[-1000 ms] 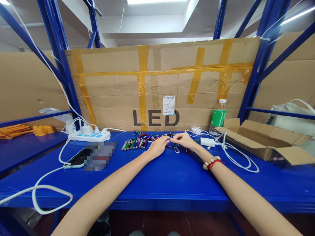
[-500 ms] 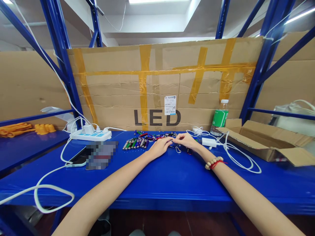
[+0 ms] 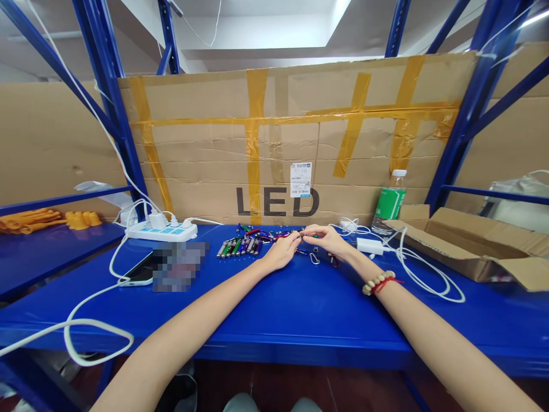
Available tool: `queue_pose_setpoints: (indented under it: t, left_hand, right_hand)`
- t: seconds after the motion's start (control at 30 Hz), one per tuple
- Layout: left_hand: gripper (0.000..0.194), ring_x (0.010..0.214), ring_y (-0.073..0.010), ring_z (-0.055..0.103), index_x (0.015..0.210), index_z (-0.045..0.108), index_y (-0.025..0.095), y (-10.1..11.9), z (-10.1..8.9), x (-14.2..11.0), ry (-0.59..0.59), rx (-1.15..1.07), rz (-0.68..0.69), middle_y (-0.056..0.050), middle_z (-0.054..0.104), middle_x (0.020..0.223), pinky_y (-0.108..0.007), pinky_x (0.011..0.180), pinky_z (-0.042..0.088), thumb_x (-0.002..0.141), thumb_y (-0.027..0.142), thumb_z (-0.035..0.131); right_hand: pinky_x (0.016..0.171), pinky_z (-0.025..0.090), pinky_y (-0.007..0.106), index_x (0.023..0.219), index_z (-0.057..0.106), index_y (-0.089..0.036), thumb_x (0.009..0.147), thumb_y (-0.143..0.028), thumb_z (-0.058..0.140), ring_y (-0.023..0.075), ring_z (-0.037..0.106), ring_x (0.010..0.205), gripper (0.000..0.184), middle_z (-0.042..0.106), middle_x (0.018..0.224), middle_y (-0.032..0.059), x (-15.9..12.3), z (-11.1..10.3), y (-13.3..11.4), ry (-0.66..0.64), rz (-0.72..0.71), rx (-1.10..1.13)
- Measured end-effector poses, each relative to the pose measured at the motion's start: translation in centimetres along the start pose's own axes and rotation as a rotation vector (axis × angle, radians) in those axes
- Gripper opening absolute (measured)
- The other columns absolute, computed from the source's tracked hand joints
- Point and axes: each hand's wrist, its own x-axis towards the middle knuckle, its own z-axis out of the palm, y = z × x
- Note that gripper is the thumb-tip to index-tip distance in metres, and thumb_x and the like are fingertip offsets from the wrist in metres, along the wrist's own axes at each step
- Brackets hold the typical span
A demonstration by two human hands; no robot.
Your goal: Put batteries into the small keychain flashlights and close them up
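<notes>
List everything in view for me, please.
Tabletop: 1, blue, centre
Cylinders: several, mixed colours, left of centre
Loose pile: uncounted, mixed colours, back centre
Clips: at least 2, silver and red, centre
Power strip: 1, white, back left
Phone: 1, black, left
Cables: several, white, both sides
Adapters: 2, white, right
Bottle: 1, clear, green-labelled, back right
Open carton: 1, brown, right
LED cardboard: 1, brown, back
Pieces: several, orange, far left
Rack posts: several, blue, both sides
Bracelet: 1, beige, right wrist
Knees: 2, greyish, bottom
Left hand: 1, bare, centre
Right hand: 1, bare, beside left
</notes>
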Motion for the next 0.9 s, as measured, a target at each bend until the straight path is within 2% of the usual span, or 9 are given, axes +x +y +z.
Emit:
queue_pose_setpoints:
  t: [0.17,0.3,0.57,0.73,0.9]
  left_hand:
    - [0.034,0.066,-0.0141,0.056,0.114,0.049,0.017,-0.5,0.3,0.1,-0.042,-0.011,0.0,-0.002,0.063,0.082,-0.025,0.065,0.044,0.093,0.032,0.026]
    - [0.034,0.066,-0.0133,0.055,0.109,0.051,0.017,0.0,0.0,-0.1,-0.065,0.015,0.004,-0.001,0.061,0.078,-0.023,0.064,0.043,0.093,0.032,0.025]
    - [0.027,0.067,-0.0146,0.055,0.094,0.051,0.02,1.1,-0.7,-0.7,-0.123,0.16,0.026,0.0,0.058,0.073,-0.025,0.067,0.041,0.093,0.03,0.027]
    - [0.025,0.071,-0.0165,0.057,0.098,0.051,0.02,1.3,-0.8,-0.8,-0.15,0.234,0.045,-0.001,0.06,0.078,-0.025,0.067,0.041,0.093,0.03,0.029]
    - [0.028,0.066,-0.0158,0.058,0.106,0.052,0.021,1.6,-0.8,-1.0,-0.134,0.278,0.067,0.0,0.061,0.074,-0.024,0.064,0.042,0.093,0.03,0.029]
  right_hand:
    - [0.087,0.044,0.036,0.08,0.074,-0.02,0.054,-0.046,0.075,0.0208,0.058,0.091,0.037,0.064,0.097,0.0073,0.1,-0.3,-0.1,-0.071,0.015,0.021]
    - [0.088,0.042,0.038,0.081,0.073,-0.02,0.053,-0.045,0.075,0.0203,0.057,0.09,0.037,0.064,0.095,0.0069,0.2,-0.5,0.1,-0.056,0.026,0.024]
    - [0.079,0.043,0.036,0.061,0.071,-0.017,0.045,-0.042,0.079,0.0166,0.057,0.077,0.031,0.062,0.081,0.0049,-0.1,-0.5,-0.1,-0.08,0.056,0.068]
    - [0.074,0.044,0.034,0.054,0.068,-0.016,0.042,-0.043,0.08,0.0145,0.055,0.071,0.032,0.061,0.076,0.0037,-0.1,-0.3,-0.1,-0.093,0.072,0.087]
    - [0.072,0.043,0.033,0.049,0.064,-0.015,0.039,-0.042,0.081,0.0137,0.054,0.068,0.033,0.059,0.07,0.0023,-0.2,-0.2,-0.2,-0.096,0.079,0.084]
